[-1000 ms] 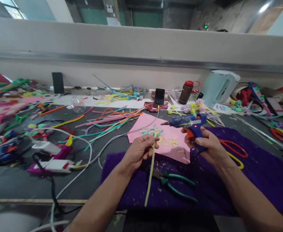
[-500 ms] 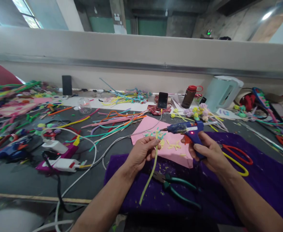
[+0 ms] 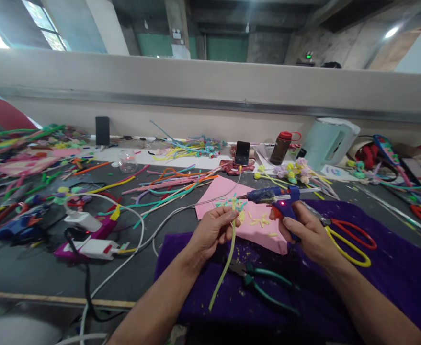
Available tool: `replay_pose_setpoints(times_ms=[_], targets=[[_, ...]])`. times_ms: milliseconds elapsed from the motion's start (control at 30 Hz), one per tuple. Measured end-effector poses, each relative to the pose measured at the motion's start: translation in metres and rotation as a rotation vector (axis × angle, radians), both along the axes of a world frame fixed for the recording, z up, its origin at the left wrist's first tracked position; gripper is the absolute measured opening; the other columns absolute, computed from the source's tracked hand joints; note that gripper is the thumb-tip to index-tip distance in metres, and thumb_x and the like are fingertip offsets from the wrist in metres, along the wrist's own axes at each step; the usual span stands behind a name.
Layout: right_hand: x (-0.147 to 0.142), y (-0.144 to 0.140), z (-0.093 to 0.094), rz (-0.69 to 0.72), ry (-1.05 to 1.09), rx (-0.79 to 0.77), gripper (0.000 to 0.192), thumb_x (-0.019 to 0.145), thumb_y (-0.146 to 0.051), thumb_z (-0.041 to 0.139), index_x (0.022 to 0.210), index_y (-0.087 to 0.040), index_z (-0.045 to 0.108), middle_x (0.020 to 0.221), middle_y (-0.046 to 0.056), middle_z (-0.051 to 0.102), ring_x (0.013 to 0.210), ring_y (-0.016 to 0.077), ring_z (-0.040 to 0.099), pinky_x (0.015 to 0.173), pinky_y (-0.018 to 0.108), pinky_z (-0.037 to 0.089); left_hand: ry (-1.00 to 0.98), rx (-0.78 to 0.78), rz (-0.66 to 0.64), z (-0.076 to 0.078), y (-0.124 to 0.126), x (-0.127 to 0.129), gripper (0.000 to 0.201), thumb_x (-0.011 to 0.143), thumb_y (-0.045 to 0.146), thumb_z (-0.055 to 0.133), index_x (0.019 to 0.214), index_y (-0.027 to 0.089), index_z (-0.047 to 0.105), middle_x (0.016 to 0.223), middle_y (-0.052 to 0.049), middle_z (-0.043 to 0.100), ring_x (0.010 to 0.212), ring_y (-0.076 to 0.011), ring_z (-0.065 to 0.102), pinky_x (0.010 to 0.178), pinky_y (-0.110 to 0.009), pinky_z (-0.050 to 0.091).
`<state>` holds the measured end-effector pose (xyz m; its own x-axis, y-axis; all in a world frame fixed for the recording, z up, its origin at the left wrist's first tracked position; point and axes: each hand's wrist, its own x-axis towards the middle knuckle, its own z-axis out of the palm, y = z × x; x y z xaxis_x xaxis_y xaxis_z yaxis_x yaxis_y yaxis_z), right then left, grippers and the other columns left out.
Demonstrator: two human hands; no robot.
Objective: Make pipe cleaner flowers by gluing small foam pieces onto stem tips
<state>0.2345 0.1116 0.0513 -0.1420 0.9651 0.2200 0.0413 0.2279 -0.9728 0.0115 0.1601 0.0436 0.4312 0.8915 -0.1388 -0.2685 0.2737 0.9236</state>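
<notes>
Between the fingertips of my left hand [image 3: 215, 229] is a yellow-green pipe cleaner [image 3: 221, 282], its long end hanging down toward me. My right hand [image 3: 305, 230] is wrapped round the handle of a blue glue gun [image 3: 273, 195] with a lit red light. The gun's nozzle points left, close to the top of the pipe cleaner; whether they touch I cannot tell. Below lies a pink sheet [image 3: 213, 191] with short yellow pieces [image 3: 260, 219] and small teal pieces, partly hidden by my left fingers.
Pliers [image 3: 267, 285] with green handles and red-and-yellow scissors [image 3: 354, 239] lie on a purple cloth [image 3: 386, 273]. Cables and a power strip [image 3: 98, 247] are at left. Loose pipe cleaners [image 3: 174, 182], a phone [image 3: 242, 153], a bottle [image 3: 281, 148] and a kettle [image 3: 328, 143] stand or lie behind.
The glue gun's nozzle has moved slightly left and down, nearer the pipe cleaner's top. The camera view has tilted up a little. Both hands keep their holds.
</notes>
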Motion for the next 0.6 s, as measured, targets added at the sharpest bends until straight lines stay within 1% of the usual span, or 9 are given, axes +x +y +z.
replay_pose_setpoints(times_ms=[167, 333, 600], targets=[[-0.0008, -0.0013, -0.0019, 0.014, -0.002, -0.018, 0.009, 0.090, -0.028, 0.043, 0.086, -0.020, 0.040, 0.052, -0.007, 0.045, 0.045, 0.0073, 0.038, 0.047, 0.025, 0.026, 0.008, 0.001, -0.005, -0.0013, 0.0001, -0.0002, 0.026, 0.071, 0.037, 0.064, 0.070, 0.012, 0.058, 0.062, 0.002, 0.060, 0.033, 0.0000, 0.042, 0.028, -0.013, 0.022], [-0.0009, -0.0005, -0.0037, 0.011, 0.013, -0.024, 0.010, 0.090, -0.027, 0.043, 0.085, -0.020, 0.038, 0.052, -0.008, 0.044, 0.045, 0.0069, 0.037, 0.047, 0.024, 0.025, 0.012, 0.005, -0.005, -0.0016, 0.0000, -0.0002, 0.026, 0.072, 0.037, 0.063, 0.070, 0.011, 0.058, 0.061, 0.001, 0.059, 0.033, 0.0002, 0.041, 0.028, -0.013, 0.021], [-0.0012, 0.0004, -0.0015, 0.003, -0.009, -0.022, 0.012, 0.090, -0.028, 0.042, 0.082, -0.021, 0.037, 0.052, -0.008, 0.044, 0.045, 0.0070, 0.036, 0.047, 0.024, 0.026, 0.013, 0.000, 0.000, 0.0000, -0.0007, 0.0004, 0.026, 0.072, 0.037, 0.063, 0.070, 0.011, 0.057, 0.063, 0.001, 0.058, 0.033, 0.0004, 0.041, 0.028, -0.012, 0.021]])
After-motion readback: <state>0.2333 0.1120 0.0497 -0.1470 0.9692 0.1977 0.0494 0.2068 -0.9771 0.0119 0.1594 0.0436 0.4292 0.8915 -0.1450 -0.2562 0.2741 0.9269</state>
